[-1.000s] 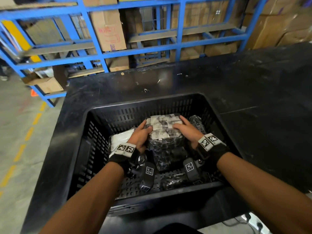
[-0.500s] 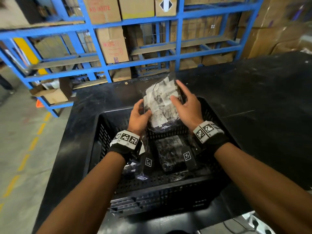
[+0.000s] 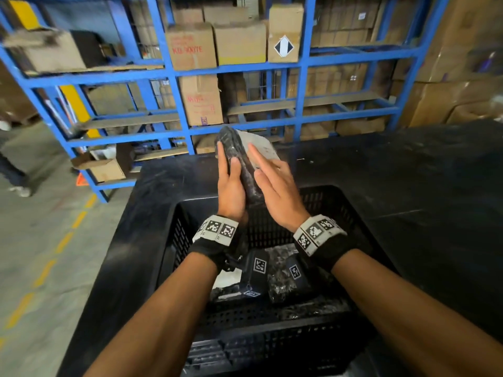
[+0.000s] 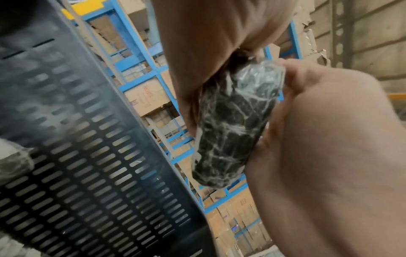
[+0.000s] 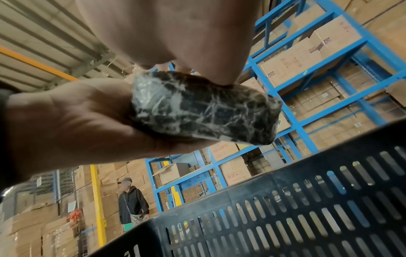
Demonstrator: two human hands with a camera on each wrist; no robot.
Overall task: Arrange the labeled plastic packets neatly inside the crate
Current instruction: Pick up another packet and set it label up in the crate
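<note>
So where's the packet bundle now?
Head view, centre: the packet bundle is held between left hand and right hand, above the far rim of the crate.

Blue steel racking (image 3: pixel 174 74) fills the upper frame, stacked with cardboard boxes (image 3: pixel 190 47). Grey concrete floor (image 3: pixel 27 213) with a dashed yellow line (image 3: pixel 64 242) runs down the left; a black surface (image 3: pixel 408 186) spreads right.
</note>
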